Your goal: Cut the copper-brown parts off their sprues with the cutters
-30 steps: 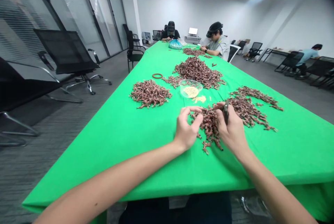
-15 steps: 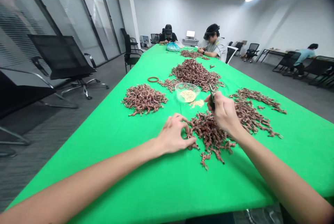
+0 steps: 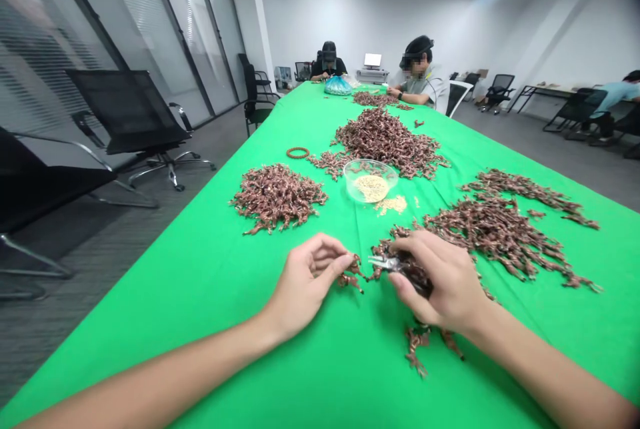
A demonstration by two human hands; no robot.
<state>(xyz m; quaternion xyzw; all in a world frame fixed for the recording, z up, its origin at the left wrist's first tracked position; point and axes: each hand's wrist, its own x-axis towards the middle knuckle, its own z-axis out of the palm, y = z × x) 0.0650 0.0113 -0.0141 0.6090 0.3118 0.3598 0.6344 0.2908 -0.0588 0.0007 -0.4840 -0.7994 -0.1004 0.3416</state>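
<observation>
Brown figure (image 3: 353,277) – we had it pinched in our left hand (image 3: 306,280), while our right hand (image 3: 449,282) curled round the pliers (image 3: 391,263) – their tips slightly parted, facing it.

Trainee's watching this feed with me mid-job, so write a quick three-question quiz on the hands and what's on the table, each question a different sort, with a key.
1. Multiple choice: which hand holds the pliers? A) left B) right C) neither
2. True or false: some pale grains lie on the cloth, outside the clear bowl.
3. Fill in the blank: the left hand pinches a small piece coloured ____.

Key: 1. B, the right hand. 2. True. 3. Brown.
</observation>
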